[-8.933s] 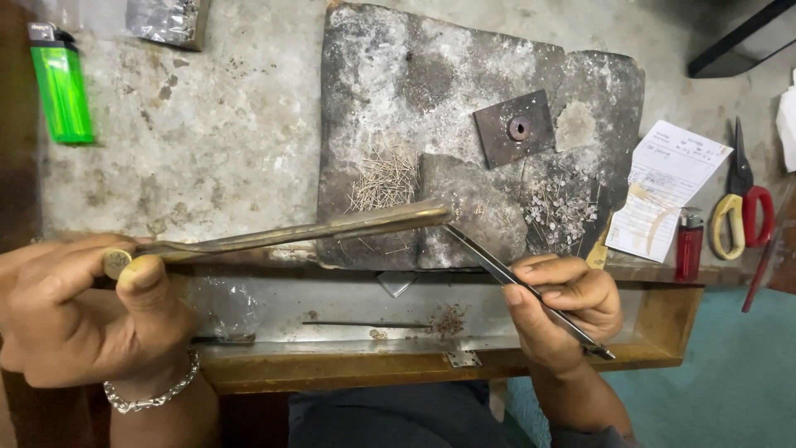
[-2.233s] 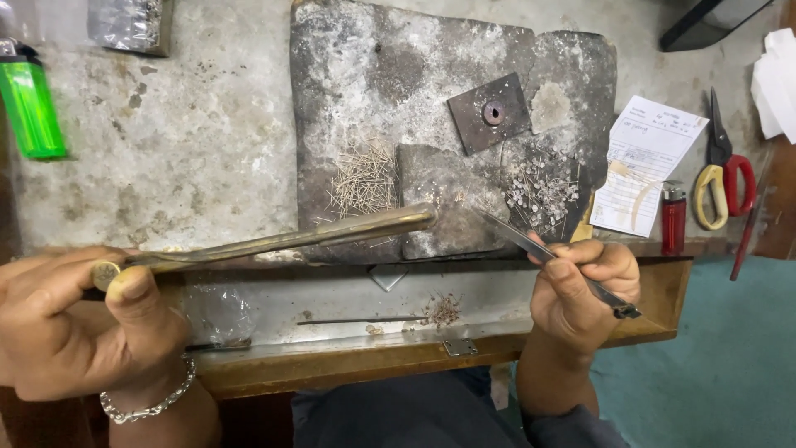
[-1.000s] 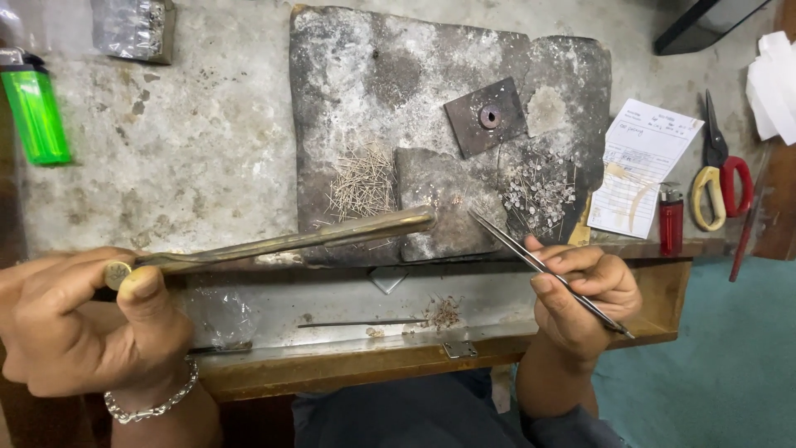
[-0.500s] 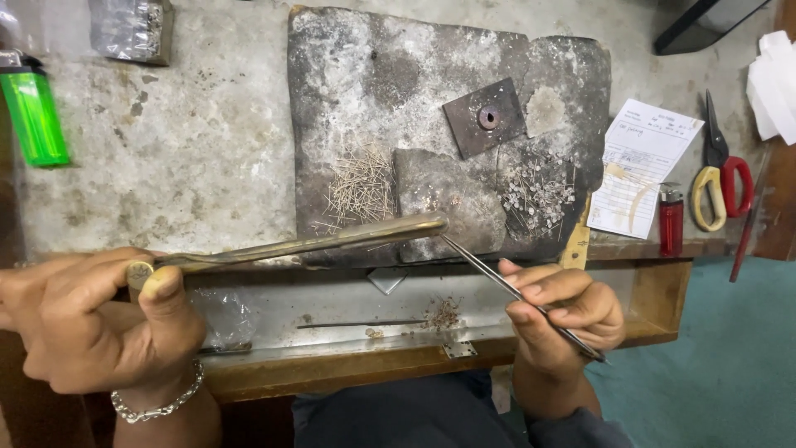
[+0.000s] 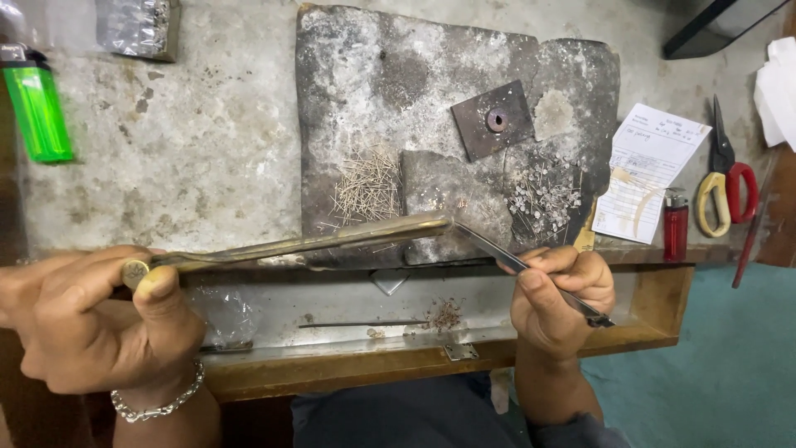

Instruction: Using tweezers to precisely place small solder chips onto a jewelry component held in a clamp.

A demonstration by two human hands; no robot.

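Above the drawer [image 5: 531,348], the left hand [image 5: 91,332] clenches the end of a long brass tube [image 5: 290,245], held nearly level, its far tip over the slab's [image 5: 373,91] front edge. The right hand [image 5: 560,294] grips tweezers [image 5: 531,274] between thumb and fingers [image 5: 572,261], their tips meeting the tube's tip. Loose pins [image 5: 365,182] and small silver pieces [image 5: 543,195] lie on the slab. Judged good practice: steady both wrists and keep the tips together.

A green lighter [image 5: 37,104] lies far left; a paper slip [image 5: 651,170], red lighter [image 5: 676,224] and scissors [image 5: 725,187] lie right.
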